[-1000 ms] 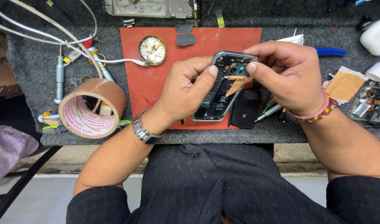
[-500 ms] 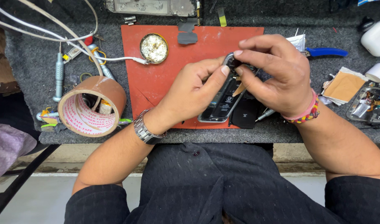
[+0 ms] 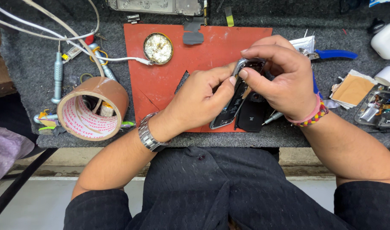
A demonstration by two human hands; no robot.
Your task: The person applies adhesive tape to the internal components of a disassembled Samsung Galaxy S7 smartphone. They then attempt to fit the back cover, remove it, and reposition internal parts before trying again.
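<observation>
Both clamped on opened dark metal-framed phone (image 3: 235, 102): left hand (image 3: 199, 100) at nine o'clock, right hand (image 3: 280, 76) at two o'clock.

I see the opened phone (image 3: 233, 104), dark with a silver rim, tilted on edge. It sits above the red mat (image 3: 161, 85), top end raised.

A desk (image 3: 28, 72) covered in dark grey felt carries a red mat (image 3: 161, 85) under even, soft light. Below its pale front edge lies a light grey floor (image 3: 37, 204), crossed at left by a black bar (image 3: 16, 187) beside purple cloth (image 3: 3, 153).
</observation>
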